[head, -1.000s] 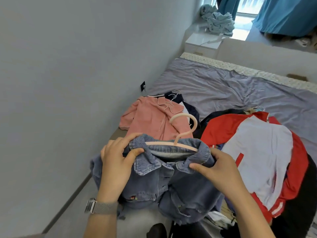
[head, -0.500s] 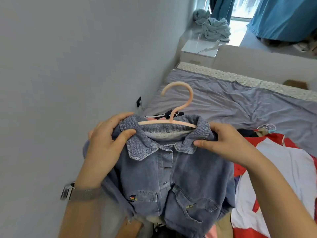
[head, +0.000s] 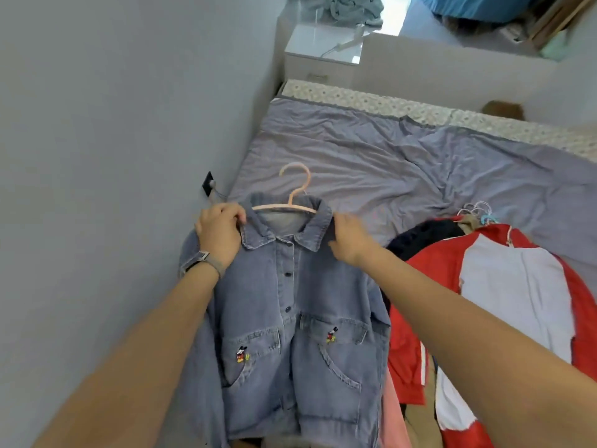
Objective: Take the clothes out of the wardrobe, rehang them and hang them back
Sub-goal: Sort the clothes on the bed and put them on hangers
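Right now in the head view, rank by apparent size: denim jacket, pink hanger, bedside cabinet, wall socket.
1. denim jacket, though nearest the camera
2. bedside cabinet, though farthest away
3. pink hanger, partly hidden
4. wall socket

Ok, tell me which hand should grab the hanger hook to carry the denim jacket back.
Probably the right hand: it only pinches the collar edge, while the left hand grips the denim jacket shoulder. The hanger hook stands free between them.
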`<control>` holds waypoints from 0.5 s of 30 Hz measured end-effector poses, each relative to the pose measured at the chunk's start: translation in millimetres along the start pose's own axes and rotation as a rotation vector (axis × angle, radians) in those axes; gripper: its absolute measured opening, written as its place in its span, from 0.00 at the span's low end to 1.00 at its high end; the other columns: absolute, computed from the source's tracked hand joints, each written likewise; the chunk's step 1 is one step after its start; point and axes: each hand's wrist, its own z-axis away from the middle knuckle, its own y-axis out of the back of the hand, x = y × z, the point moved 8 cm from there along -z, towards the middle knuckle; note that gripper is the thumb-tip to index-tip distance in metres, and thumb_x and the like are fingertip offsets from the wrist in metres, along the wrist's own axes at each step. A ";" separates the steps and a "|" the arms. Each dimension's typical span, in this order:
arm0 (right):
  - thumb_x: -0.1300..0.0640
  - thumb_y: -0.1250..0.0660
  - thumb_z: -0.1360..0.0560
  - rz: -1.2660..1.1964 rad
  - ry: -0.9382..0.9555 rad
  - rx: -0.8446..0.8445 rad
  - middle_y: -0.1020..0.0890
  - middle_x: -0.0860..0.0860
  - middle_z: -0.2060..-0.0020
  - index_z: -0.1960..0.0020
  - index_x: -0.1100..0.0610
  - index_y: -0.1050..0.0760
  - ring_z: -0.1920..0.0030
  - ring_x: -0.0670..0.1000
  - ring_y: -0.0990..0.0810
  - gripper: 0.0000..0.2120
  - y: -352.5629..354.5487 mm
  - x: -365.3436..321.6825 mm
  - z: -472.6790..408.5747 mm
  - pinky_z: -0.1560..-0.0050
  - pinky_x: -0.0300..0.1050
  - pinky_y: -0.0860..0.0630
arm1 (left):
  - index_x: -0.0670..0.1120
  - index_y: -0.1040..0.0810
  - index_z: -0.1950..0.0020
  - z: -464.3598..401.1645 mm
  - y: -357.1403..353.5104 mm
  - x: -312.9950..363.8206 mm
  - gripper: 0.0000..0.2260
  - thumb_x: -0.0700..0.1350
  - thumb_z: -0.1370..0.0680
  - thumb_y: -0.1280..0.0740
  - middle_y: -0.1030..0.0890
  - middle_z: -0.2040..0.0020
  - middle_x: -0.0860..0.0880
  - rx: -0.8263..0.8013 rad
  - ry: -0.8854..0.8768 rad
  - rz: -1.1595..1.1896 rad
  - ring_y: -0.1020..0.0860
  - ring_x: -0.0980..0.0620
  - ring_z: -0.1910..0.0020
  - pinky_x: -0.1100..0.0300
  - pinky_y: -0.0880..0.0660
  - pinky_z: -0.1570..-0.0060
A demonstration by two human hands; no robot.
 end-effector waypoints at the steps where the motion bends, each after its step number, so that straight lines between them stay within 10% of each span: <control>1: 0.61 0.38 0.24 0.104 -0.015 -0.083 0.33 0.62 0.32 0.31 0.65 0.38 0.32 0.61 0.34 0.24 -21.4 3.8 -3.0 0.33 0.50 0.39 | 0.51 0.20 0.54 -2.0 -30.5 -15.0 0.12 0.35 0.26 0.37 0.23 0.42 0.45 -0.104 0.018 -0.092 0.30 0.39 0.40 0.52 0.38 0.43; 6: 0.65 0.43 0.21 0.038 -0.054 -0.240 0.52 0.60 0.23 0.24 0.67 0.58 0.23 0.56 0.53 0.32 -95.4 28.3 24.8 0.24 0.46 0.56 | 0.46 0.32 0.29 25.4 -120.2 -32.3 0.23 0.39 0.25 0.39 0.40 0.25 0.45 -0.339 -0.003 -0.251 0.41 0.42 0.26 0.46 0.42 0.29; 15: 0.63 0.42 0.22 -0.333 -0.351 -0.223 0.37 0.64 0.28 0.27 0.70 0.43 0.27 0.62 0.40 0.26 -109.6 202.9 151.0 0.29 0.46 0.47 | 0.47 0.43 0.24 113.4 -209.8 77.6 0.25 0.44 0.20 0.40 0.43 0.23 0.51 -0.589 -0.068 -0.162 0.46 0.52 0.24 0.49 0.44 0.29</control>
